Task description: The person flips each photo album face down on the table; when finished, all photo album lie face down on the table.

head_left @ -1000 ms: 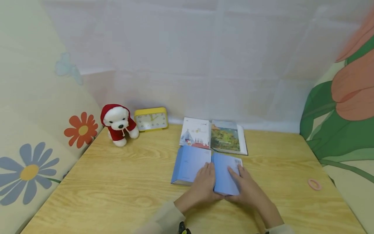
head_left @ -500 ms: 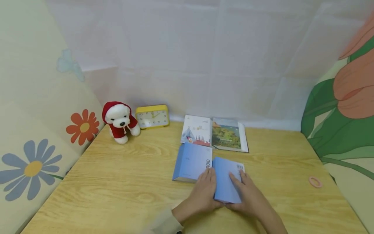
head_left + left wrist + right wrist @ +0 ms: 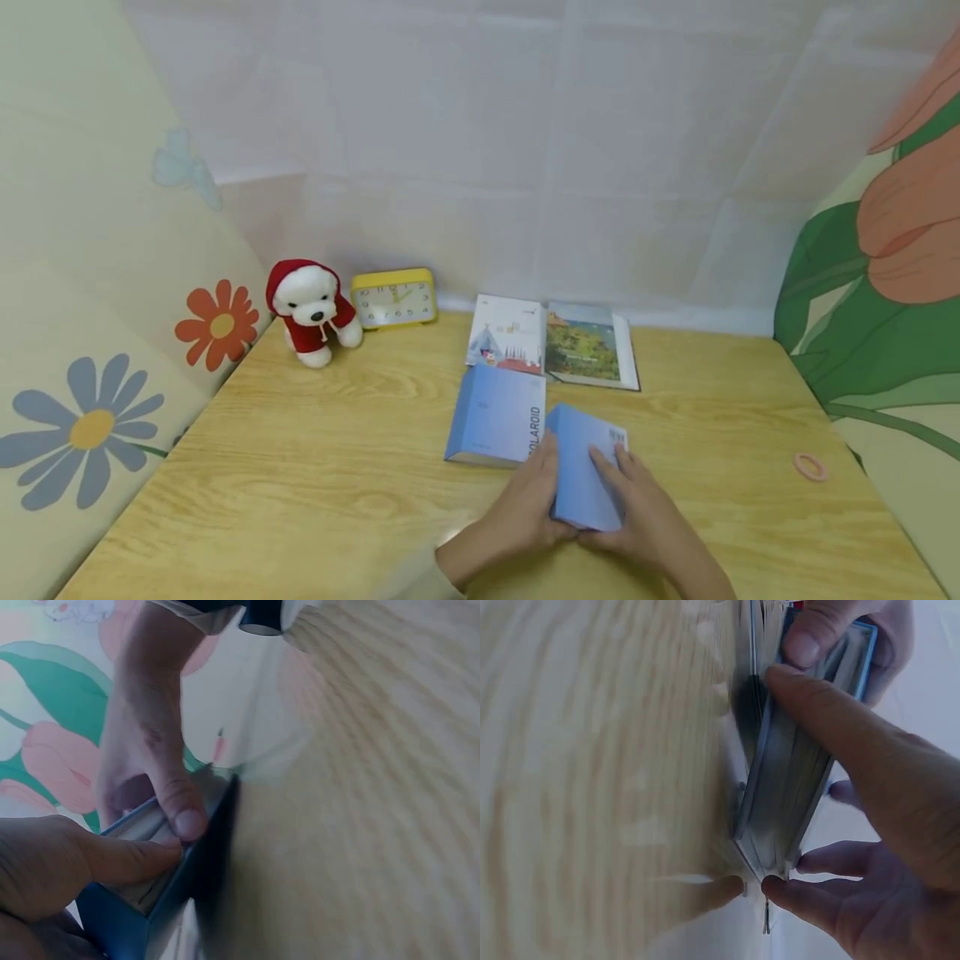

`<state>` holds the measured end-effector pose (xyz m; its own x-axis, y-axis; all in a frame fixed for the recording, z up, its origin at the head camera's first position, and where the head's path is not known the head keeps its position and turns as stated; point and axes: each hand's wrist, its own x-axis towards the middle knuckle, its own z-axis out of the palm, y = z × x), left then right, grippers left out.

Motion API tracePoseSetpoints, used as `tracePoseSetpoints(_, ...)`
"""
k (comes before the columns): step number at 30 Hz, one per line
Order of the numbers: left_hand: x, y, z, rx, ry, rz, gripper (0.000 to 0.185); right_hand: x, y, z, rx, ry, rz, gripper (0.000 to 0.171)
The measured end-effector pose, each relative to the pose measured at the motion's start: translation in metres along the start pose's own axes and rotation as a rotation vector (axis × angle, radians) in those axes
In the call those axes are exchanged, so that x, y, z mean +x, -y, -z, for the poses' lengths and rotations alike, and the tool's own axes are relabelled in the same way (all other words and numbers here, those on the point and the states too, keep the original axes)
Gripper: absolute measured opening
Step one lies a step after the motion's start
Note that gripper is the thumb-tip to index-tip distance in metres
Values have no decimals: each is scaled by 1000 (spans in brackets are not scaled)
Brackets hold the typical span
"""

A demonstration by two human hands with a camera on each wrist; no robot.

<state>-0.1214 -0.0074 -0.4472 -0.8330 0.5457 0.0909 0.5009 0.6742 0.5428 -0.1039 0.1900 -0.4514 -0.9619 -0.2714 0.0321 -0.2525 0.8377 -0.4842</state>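
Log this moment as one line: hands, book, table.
left hand: grips blue book | right hand: grips blue book | blue book: right half lifted, half-open | table: toy dog, clock

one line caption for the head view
Both hands lift a blue album from its blue slipcase on a wooden table.

This looks like a child's study corner at home, or a playroom made up to look like one. A pale wooden worktop [image 3: 315,467] is enclosed by padded panels printed with large flowers [image 3: 90,429] at 9 o'clock and a tulip [image 3: 900,225] at 3 o'clock, with a white sheet hung across at 12 o'clock. Toward 11 o'clock sit a plush dog in a red hood [image 3: 311,311] and a yellow alarm clock [image 3: 394,298], picture books [image 3: 553,342] lie at 12 o'clock, and a pink hair tie [image 3: 808,467] lies at 3 o'clock.
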Motion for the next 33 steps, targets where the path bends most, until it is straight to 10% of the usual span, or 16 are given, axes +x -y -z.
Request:
tracePoseSetpoints(13,-11,-28,39,10,26,-46,101,-9,11,-2,106,-117,154,113)
tracePoseSetpoints(27,-13,-43,41,147,-62,-124,86,-17,19,5,183,-255,332,118)
tracePoseSetpoints(33,-9,-44,38,-53,-71,-86,113,-18,20,14,177,-237,314,113)
